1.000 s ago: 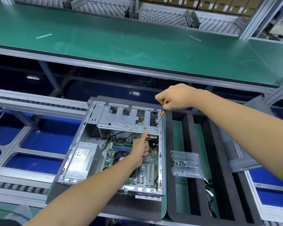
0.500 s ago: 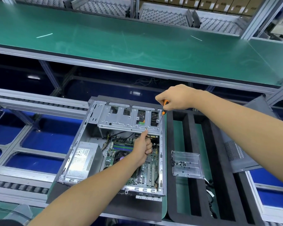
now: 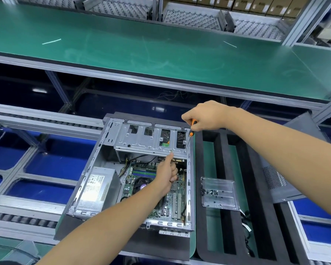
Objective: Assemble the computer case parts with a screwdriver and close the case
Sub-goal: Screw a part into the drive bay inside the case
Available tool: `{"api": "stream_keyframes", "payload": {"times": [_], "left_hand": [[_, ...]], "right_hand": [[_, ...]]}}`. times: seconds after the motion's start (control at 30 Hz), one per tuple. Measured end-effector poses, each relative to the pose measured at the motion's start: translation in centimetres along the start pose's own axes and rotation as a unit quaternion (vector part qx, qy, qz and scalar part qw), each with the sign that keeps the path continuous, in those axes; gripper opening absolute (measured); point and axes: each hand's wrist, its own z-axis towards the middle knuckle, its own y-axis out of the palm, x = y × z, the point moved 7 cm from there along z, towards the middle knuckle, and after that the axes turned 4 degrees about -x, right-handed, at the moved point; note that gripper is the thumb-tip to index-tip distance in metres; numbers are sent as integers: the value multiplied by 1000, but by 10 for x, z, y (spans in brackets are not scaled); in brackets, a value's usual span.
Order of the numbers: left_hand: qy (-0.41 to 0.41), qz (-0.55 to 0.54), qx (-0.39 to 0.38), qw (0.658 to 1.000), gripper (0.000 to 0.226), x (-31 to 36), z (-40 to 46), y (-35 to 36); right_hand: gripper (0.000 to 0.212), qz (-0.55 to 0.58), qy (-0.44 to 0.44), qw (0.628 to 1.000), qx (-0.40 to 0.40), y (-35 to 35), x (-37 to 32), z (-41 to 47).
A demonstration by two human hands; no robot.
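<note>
An open computer case (image 3: 88, 180) lies on its side, with the motherboard (image 3: 147, 186) and a silver power supply (image 3: 97, 190) showing inside. A metal drive cage (image 3: 141, 142) spans its far end. My right hand (image 3: 204, 115) grips an orange-handled screwdriver (image 3: 192, 129), whose tip points down at the cage's right corner. My left hand (image 3: 166, 173) is inside the case with fingers curled and the thumb pressed up against the cage's front edge. The grey side panel (image 3: 283, 180) leans at the right.
A clear plastic tray (image 3: 220, 194) with several small screws rests on a black foam frame (image 3: 224, 217) right of the case. A green bench top (image 3: 161, 46) runs across the back. Roller conveyor rails (image 3: 36, 119) lie to the left.
Both hands stay almost still; the left thumb remains against the cage edge and the screwdriver stays at the right corner.
</note>
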Motion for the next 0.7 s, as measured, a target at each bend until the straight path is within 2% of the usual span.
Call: {"api": "stream_keyframes", "payload": {"times": [0.1,0.23,0.37,0.7], "left_hand": [[2,-3,-1,1000,19,0,1,-1],[0,3,3,1000,25,-1,1,-1],[0,-10,-3,1000,17,0,0,1],[4,-20,0,1000,22,-2,5,1]], "right_hand": [[15,2,1,1000,0,-1,0,0],[16,3,1,1000,-2,-1,-2,1],[19,4,-1,1000,-5,0,-2,1],[19,9,-5,1000,-5,2,-3,3]]}}
